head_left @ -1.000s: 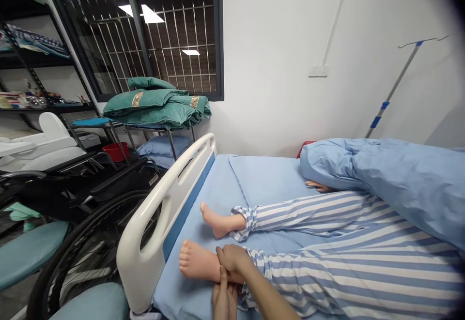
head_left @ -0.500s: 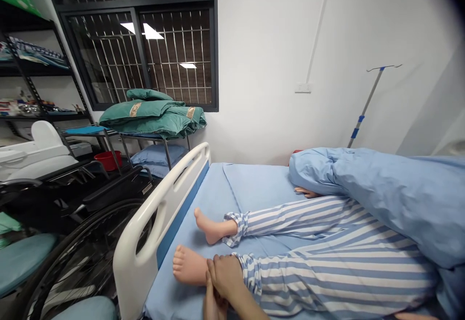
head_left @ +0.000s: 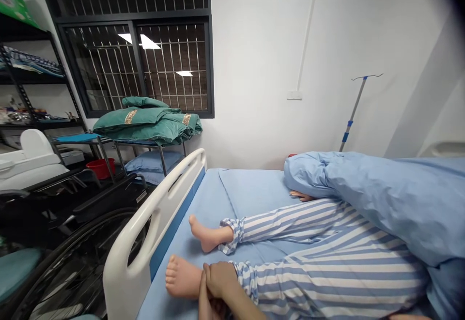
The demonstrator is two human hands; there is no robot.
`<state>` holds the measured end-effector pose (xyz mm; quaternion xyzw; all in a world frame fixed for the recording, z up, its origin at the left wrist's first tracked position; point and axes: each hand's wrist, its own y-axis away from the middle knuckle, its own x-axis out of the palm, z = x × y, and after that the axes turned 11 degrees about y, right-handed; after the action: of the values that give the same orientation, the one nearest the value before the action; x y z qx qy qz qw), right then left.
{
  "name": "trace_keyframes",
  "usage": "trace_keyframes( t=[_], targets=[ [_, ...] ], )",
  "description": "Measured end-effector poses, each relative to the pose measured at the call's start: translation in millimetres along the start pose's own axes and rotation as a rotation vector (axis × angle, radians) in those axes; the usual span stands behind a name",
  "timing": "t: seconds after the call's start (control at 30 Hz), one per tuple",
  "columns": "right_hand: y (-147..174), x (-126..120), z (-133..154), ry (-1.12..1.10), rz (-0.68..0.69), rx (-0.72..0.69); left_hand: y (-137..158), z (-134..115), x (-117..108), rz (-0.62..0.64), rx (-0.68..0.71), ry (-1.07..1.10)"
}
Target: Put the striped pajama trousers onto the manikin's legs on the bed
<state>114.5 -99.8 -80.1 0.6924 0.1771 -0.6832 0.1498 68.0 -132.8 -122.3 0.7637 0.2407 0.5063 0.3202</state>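
R hand [head_left: 221, 277] is wrapped over the ankle of a smooth, plastic-looking bare foot [head_left: 183, 277], fingers curled, gripping on top! Foot's sole-side down nr the long white moulded-plastic footboard [head_left: 125, 262] w/ blue inner panel, just right of it, toes pointing its way. L hand [head_left: 205, 297] comes up against the ankle's near side, partly under the R; its fingers are mostly hidden, can't tell if they're closed. Second bare foot [head_left: 209, 237], also right of the footboard, lies a bit farther back, untouched. Both legs wear blue-and-white striped cloth trousers [head_left: 327, 271], cuffs bunched, running away from the footboard on a pale-blue cotton sheet [head_left: 250, 187]. Well apart from the footboard, far right: puffy light-blue fabric quilt [head_left: 381, 189], fingers peeking out below, & a slim grey metal pole [head_left: 356, 107] w/ blue collars behind. Left of the footboard: black-framed wheelchair [head_left: 98, 213], big spoked wheel.
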Motion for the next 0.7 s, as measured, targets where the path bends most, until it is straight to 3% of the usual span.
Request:
trace_keyframes(
  t=[0.13,0.27,0.43,0.57,0.7],
  targets=[
    [-7.2,-4.9,-4.4,-0.058,0.113,0.098,3.4,2.2,0.4,0.031,0.056,-0.049],
    [-12.0,-4.3,-11.2,-0.116,0.165,0.059,4.6,8.6,-2.2,0.021,0.159,-0.062],
    [-19.2,2.0,-18.5,-0.178,0.217,-0.006,-1.7,9.6,-8.1,-0.016,0.15,-0.046],
    [-17.0,-0.7,-18.0,-0.149,0.173,-0.002,-8.0,13.0,-14.9,0.051,0.156,-0.006],
    [-6.2,-8.3,-12.0,-0.054,0.04,-0.052,-9.7,22.7,-24.4,0.068,0.21,0.03]
  ],
)
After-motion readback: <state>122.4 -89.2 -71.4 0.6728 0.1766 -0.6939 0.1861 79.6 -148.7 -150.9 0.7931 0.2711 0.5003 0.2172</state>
